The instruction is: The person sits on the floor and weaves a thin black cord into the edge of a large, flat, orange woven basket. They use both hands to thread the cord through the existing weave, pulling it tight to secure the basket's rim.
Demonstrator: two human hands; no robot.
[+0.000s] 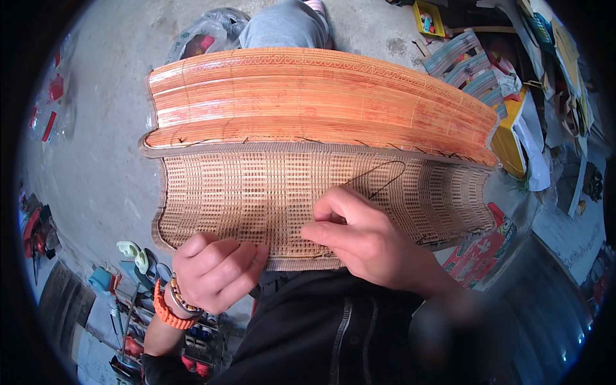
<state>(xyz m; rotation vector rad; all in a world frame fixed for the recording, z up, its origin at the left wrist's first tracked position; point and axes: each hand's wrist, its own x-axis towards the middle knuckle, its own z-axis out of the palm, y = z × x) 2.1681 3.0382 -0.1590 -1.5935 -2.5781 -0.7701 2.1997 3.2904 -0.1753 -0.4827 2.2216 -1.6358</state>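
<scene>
A bamboo mat [308, 102] lies folded across my lap, its glossy orange face on the far part and its tan woven backing [244, 186] on the near part. Brown cloth edging [269, 149] runs along the fold between them, with short dark thread ends on it. My left hand [218, 269], with an orange band and beads at the wrist, is curled over the mat's near edge. Over the backing, my right hand [366, 237] is closed in a pinch. A loop of dark thread [403, 168] comes out from behind its fingers; the fingertips partly hide what they hold.
Beyond the mat, a person's grey-clad leg [285, 25] stands beside a clear plastic bag [208, 35]. At far right are a yellow basket [428, 19] and piled cardboard and papers. Pale green slippers [133, 255] and assorted items lie on the concrete floor at lower left.
</scene>
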